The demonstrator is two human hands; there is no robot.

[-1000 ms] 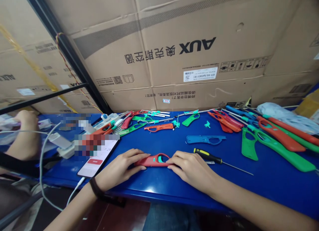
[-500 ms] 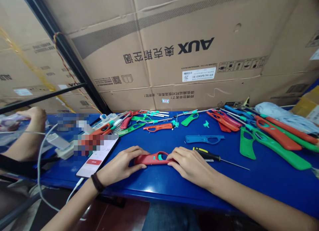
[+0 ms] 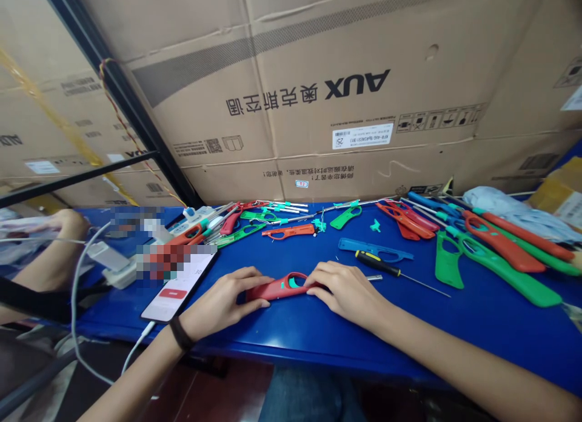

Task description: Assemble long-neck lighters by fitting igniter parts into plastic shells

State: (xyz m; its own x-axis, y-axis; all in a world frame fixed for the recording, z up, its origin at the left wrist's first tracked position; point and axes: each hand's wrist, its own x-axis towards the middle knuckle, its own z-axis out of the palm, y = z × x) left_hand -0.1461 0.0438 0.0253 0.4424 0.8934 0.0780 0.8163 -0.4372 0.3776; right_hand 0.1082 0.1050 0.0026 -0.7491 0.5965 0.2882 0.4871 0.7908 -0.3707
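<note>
The left hand point(image 3: 222, 293) and the right hand point(image 3: 344, 293) grasp a red plastic lighter shell point(image 3: 274, 291) between them, one at each end, with the fingers curled over it. It lies on the blue tabletop point(image 3: 295, 343), directly in front of the person, with a teal part showing in its loop-shaped opening. It looks light and stiff, though its thin walls could flex or snap if forced, and the smooth plastic may slip a little. The solid grip section beside the loop seems the surest place to hold.

Just beyond the right hand lie a yellow-and-black screwdriver point(image 3: 377, 264) and a blue lighter shell point(image 3: 375, 250). Further right are large green and red lighter shells, including a green lighter shell point(image 3: 498, 278). Left of the left hand is a smartphone point(image 3: 175, 294) with a blurred screen. Another person's hand point(image 3: 71, 224) is well past it. Ahead of the hands, a carton point(image 3: 359, 52) reads "AUX" upside down, with Chinese characters beside it and a white label point(image 3: 362, 136) showing "25".
</note>
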